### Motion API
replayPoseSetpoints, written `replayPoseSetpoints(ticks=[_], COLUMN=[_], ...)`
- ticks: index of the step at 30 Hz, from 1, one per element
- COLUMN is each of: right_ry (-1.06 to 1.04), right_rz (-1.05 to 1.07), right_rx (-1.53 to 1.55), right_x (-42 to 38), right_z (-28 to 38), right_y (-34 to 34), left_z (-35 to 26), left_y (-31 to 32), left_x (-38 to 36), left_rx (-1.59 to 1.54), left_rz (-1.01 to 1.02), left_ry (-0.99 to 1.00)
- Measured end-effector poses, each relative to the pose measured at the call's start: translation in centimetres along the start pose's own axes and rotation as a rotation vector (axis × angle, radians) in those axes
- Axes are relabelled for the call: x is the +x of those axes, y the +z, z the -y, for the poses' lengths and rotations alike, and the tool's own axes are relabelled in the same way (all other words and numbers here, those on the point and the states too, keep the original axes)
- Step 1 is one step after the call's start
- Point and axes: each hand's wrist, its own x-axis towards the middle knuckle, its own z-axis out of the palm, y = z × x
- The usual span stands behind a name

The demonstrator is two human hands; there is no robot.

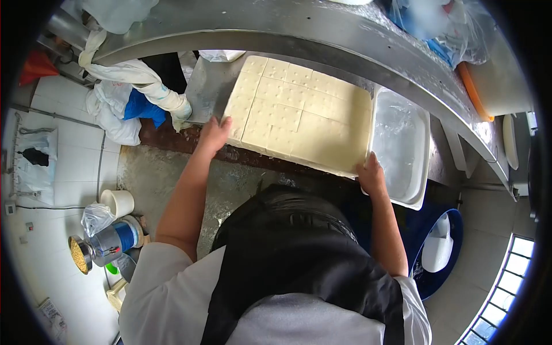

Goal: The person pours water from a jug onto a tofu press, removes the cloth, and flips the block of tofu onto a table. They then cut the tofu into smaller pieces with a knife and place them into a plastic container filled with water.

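Observation:
A large pale slab of tofu [299,112] is held in front of me at the steel counter. Cut lines divide its dimpled top into several blocks; the front right part looks smoother. My left hand [215,135] grips the near left corner, with the thumb at the top edge. At the near right corner my right hand [372,173] is closed on the edge, its fingers partly hidden underneath. Whether a board or tray supports the slab from below cannot be seen. Just right of the slab, a white rectangular tub [402,149] stands close to my right hand.
A steel shelf [259,41] runs above the counter [207,86]. Cloths and bags [129,98] hang at the left. A grinder-like machine [109,241] stands lower left, near a white bucket [119,202]. A blue barrel [454,241] holding a white scoop-like container is lower right.

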Motion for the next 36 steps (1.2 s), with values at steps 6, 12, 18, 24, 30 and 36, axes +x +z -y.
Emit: replayPoseSetpoints(ticks=[6,12,18,24,30,36], right_ry=[-0.061,-0.018,-0.085,-0.361,-0.406,-0.097], right_rz=[-0.027,-0.060,-0.106,-0.537,0.220,0.032], right_rx=[-0.010,0.040,0.041,0.144,0.998,1.651], right_x=[0.3,-0.3,-0.3,-1.0,-0.8,0.0], right_z=[-0.9,0.3,-0.3,1.9,11.9,3.7], right_y=[0.4,0.1,0.3,-0.2,-1.9,-7.4], left_z=[-1.8,-2.8,0.5,2.4,-14.3,-16.9], left_y=[0.6,-0.2,-0.5,-2.2,2.1,1.9], left_x=[-0.4,1.6,0.5,-1.2,-4.8,-5.7], left_rx=[-0.223,-0.499,-0.655,-1.175,-1.294,-0.752], left_rz=[0.222,0.482,0.482,0.369,0.631,0.396], left_ry=[-0.244,-0.593,-0.379,-0.401,-0.131,0.222])
